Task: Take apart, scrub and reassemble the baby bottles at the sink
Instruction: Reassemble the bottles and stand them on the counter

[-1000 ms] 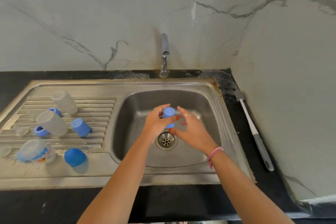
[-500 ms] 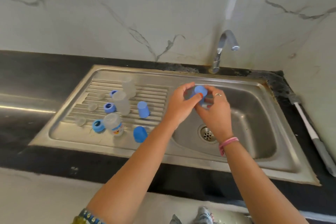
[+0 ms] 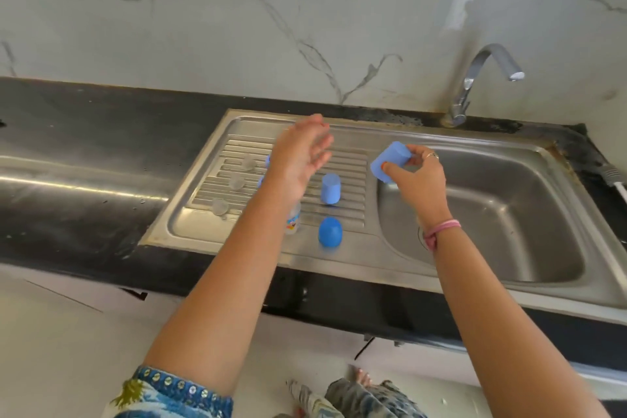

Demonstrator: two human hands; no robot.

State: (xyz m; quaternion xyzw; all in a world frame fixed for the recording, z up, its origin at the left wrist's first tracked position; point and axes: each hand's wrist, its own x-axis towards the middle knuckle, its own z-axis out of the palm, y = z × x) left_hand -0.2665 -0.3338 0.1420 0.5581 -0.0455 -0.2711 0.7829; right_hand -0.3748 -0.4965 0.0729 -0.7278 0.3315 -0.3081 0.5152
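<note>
My right hand (image 3: 419, 176) grips a light blue bottle cap (image 3: 390, 159) at the left rim of the sink basin (image 3: 509, 214). My left hand (image 3: 302, 156) hovers open over the ribbed drainboard (image 3: 210, 193), fingers spread, holding nothing. Below it, part of a clear baby bottle (image 3: 292, 220) with a printed label shows beside my forearm. Another light blue cap (image 3: 330, 188) stands on the drainboard, and a darker blue domed cap (image 3: 330, 231) lies nearer the front. Several clear teats (image 3: 220, 206) rest at the drainboard's left. Blue rings are mostly hidden behind my left hand.
A chrome tap (image 3: 475, 85) rises at the back, its spout over the basin. A white brush handle (image 3: 621, 187) pokes in at the right edge. Black counter (image 3: 84, 180) stretches to the left. A marble wall stands behind. My feet show on the floor below.
My left hand has let go of the blue cap and swung left over the drainboard. My right hand keeps the cap. The view has turned left and down.
</note>
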